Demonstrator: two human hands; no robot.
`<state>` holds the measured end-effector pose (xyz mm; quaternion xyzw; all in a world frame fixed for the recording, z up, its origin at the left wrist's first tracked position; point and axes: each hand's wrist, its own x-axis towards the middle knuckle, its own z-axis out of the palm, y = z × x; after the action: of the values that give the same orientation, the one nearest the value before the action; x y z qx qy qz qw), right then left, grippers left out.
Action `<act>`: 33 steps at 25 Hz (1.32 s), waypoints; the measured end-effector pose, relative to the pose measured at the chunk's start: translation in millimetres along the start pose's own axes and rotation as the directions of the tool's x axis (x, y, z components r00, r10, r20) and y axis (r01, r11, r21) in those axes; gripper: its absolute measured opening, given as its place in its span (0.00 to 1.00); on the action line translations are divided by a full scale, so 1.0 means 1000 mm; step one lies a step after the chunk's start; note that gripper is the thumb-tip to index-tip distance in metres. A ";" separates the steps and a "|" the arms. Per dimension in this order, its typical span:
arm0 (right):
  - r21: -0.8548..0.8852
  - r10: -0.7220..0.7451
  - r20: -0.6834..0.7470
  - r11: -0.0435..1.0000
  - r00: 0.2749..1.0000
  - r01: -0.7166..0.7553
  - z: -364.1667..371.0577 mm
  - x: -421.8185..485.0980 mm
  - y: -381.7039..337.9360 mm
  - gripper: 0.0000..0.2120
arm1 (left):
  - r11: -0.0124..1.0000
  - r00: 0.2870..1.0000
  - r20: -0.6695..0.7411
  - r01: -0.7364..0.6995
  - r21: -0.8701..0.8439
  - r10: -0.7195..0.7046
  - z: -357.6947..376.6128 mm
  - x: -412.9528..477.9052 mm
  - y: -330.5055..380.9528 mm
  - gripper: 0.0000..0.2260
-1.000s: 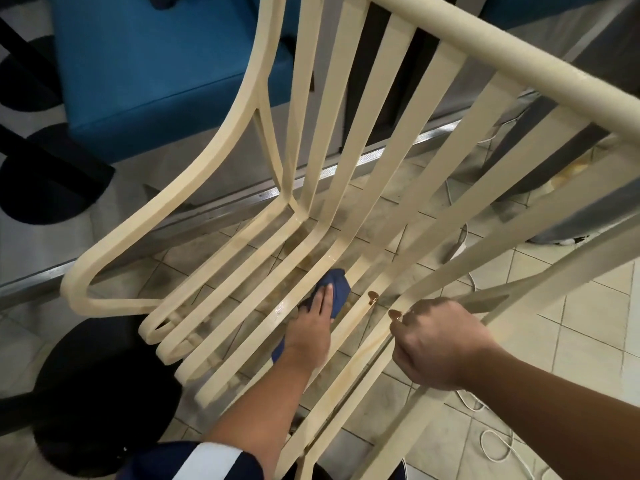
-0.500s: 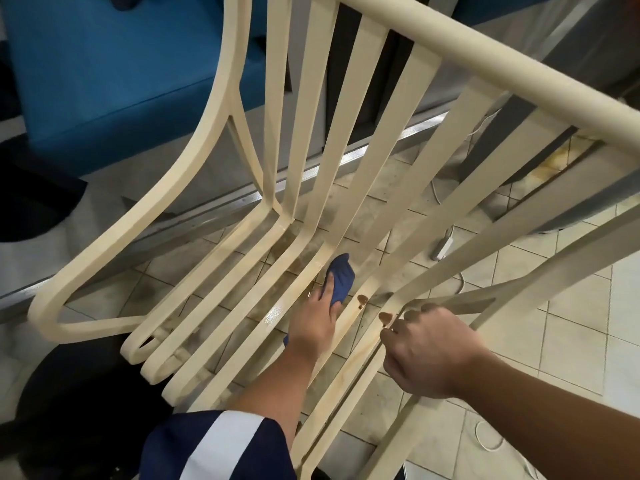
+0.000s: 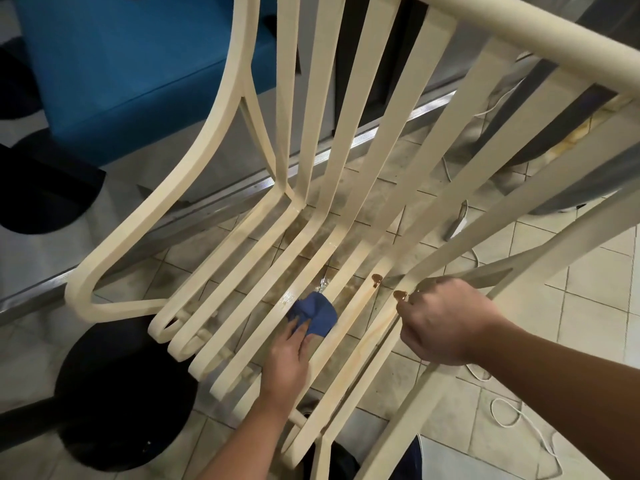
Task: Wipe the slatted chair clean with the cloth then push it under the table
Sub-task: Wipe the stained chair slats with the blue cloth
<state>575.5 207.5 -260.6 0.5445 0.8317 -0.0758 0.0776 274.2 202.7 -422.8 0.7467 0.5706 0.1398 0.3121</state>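
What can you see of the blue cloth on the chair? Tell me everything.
The blue cloth is a small dark-blue rag of soft-looking fabric, bunched into a creased wad. It lies on the seat slats of the cream slatted chair, bridging a gap between two slats. The left hand presses it down with straight fingers laid over its near edge, and the far part sticks out beyond the fingertips. The slat beside it glistens, perhaps wet. Nothing else touches it.

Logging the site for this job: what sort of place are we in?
Likely a café or eatery seating area: blue upholstered bench, black round pedestal table base on tiled floor, beside the cream slatted chair.
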 end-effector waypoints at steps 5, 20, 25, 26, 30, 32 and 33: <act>-0.044 -0.016 -0.010 0.999 1.000 0.016 0.000 -0.001 0.000 0.16 | 0.994 0.993 -0.062 -0.103 0.033 0.105 -0.016 -0.029 0.013 0.15; -0.046 -0.016 -0.005 0.999 1.000 0.016 0.003 0.000 -0.001 0.18 | 0.922 0.928 0.026 0.366 0.126 -0.371 -0.028 -0.105 0.039 0.21; -0.056 -0.015 0.003 0.998 1.000 0.016 0.002 0.000 -0.001 0.19 | 0.856 0.884 0.099 0.407 0.320 -0.457 -0.033 -0.118 0.018 0.25; -0.061 -0.013 0.004 0.998 1.000 0.013 0.002 0.000 -0.001 0.19 | 0.830 0.871 0.097 0.417 0.371 -0.481 -0.035 -0.119 0.018 0.26; -0.067 -0.010 0.020 0.998 1.000 0.011 0.001 0.000 -0.001 0.19 | 0.780 0.915 0.098 0.274 0.563 -0.392 -0.039 -0.114 0.018 0.27; -0.071 -0.010 0.028 0.997 1.000 0.012 0.002 0.001 -0.002 0.19 | 0.826 0.955 0.119 0.168 0.539 -0.271 -0.034 -0.109 0.017 0.24; -0.070 -0.009 0.034 0.997 0.999 0.011 0.002 0.001 -0.002 0.19 | 0.861 0.961 0.157 0.124 0.493 -0.229 -0.031 -0.105 0.017 0.21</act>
<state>573.7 207.4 -262.6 0.5360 0.8351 -0.0559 0.1104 237.3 110.8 -372.6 0.7552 0.6174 -0.1145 0.1879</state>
